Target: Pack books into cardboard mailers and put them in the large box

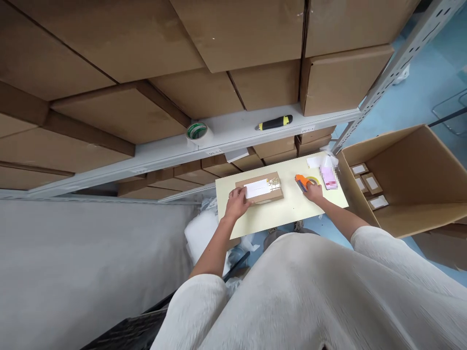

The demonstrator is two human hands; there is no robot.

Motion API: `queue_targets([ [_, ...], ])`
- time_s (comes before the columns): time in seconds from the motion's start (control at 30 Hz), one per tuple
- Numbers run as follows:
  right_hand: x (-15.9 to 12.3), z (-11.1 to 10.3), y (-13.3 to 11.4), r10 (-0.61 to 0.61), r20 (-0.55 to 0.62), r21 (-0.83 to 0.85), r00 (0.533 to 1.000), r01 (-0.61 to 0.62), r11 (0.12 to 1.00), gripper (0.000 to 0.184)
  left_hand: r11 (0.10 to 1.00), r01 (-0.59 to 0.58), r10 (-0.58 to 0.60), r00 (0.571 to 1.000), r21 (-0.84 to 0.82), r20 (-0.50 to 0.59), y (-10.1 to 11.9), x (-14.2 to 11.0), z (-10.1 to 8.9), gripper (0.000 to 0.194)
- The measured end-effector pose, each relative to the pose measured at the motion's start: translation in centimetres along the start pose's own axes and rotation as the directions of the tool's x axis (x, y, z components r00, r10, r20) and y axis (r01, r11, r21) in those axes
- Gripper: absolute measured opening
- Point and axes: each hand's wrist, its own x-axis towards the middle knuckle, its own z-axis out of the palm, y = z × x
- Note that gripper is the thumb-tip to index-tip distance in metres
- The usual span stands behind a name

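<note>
A small cardboard box lies flat on the pale table, with a white label on top and shiny clear tape across its right end. My left hand grips the box's left end, fingers over the top and thumb along the near side. To the right, my right hand is closed round an orange tape dispenser. The dispenser, with a yellowish tape roll at its right, is apart from the box and close to the tabletop.
Behind the table, a grey shelf full of cartons carries a tape roll and a yellow-black utility knife. A pink packet lies at the table's right end. Beyond it stands a large open carton holding several small labelled boxes.
</note>
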Motion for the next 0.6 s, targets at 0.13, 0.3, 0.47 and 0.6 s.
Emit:
queue_targets([
  [0.13,-0.7,-1.7,-0.7,-0.013,-0.018,-0.031,1.000,0.013,0.999,0.036,1.000,0.008,-0.008,1.000,0.001,0.016,0.1,0.3,-0.3,0.077],
  [0.3,-2.2,-5.7,-2.4,0.033,-0.007,-0.006,0.999,-0.033,0.999,0.040,1.000,-0.005,0.005,1.000,-0.018,0.017,-0.2,0.2,-0.2,0.080],
  [0.47,-4.5,-11.5,-5.7,-0.082,0.031,0.226,0.996,0.073,0.971,0.042,0.996,-0.028,0.029,0.999,-0.089,0.015,-0.8,0.3,0.1,0.081],
  [0.6,-5.7,-15.9,-9.5,-0.266,0.084,0.486,0.960,0.194,0.852,0.037,0.987,-0.049,0.048,0.999,-0.155,-0.014,-1.1,0.5,0.4,0.081],
])
